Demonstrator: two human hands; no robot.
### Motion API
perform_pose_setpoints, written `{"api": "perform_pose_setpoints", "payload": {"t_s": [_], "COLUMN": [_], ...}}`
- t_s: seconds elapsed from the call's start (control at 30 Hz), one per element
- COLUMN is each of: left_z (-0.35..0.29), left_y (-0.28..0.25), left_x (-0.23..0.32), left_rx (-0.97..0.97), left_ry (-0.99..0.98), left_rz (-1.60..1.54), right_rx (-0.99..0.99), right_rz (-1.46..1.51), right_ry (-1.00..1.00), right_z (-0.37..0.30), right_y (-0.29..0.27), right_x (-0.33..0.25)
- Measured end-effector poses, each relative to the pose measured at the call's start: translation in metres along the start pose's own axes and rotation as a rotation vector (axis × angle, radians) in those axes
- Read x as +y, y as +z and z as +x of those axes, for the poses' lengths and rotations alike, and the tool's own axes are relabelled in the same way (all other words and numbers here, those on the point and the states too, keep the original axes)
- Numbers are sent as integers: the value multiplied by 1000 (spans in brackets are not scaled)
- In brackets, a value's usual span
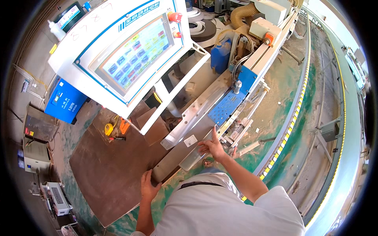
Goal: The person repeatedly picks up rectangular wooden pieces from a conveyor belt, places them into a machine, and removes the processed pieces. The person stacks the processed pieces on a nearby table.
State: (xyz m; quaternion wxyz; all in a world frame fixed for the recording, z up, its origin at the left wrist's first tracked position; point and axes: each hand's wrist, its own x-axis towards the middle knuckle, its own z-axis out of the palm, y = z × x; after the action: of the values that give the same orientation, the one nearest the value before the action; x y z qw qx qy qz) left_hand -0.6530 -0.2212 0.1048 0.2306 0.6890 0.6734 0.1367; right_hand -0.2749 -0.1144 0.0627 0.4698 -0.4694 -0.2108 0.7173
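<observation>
A long grey-brown panel [169,162] with a white label [190,140] runs at a slant into the machine, its far end by a blue perforated plate [226,109]. My left hand [149,189] is at the panel's near end, the thumb and fingers around its corner. My right hand [212,147] is over the machine's near edge, beside a clear-looking guard strip [193,158]. Its index finger stretches toward the blue plate and the other fingers are apart, with nothing held. A second clear-looking strip [185,125] lies along the panel's left side.
A white control cabinet with a touchscreen [134,53] and red buttons [174,17] overhangs the left, its white handle bar [173,94] near the panel. A brown board [106,173] carries a yellow tape measure [109,129]. At right runs a yellow-marked rail [289,129].
</observation>
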Motion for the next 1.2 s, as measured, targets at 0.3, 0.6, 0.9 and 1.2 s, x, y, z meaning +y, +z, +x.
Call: {"api": "perform_pose_setpoints", "payload": {"t_s": [0.3,0.6,0.9,1.2], "left_z": [52,93,156,193], "left_y": [37,83,94,179], "left_x": [61,119,164,200], "left_rx": [53,339,247,297], "left_ry": [96,274,385,382], "left_rz": [-39,140,215,-174], "right_rx": [39,109,303,1174], "right_rz": [-25,-68,-25,241], "right_ry": [9,17,-213,-292], "right_z": [44,75,7,-427], "right_y": [-67,-128,-127,-114], "right_x": [-66,-121,-101,130]}}
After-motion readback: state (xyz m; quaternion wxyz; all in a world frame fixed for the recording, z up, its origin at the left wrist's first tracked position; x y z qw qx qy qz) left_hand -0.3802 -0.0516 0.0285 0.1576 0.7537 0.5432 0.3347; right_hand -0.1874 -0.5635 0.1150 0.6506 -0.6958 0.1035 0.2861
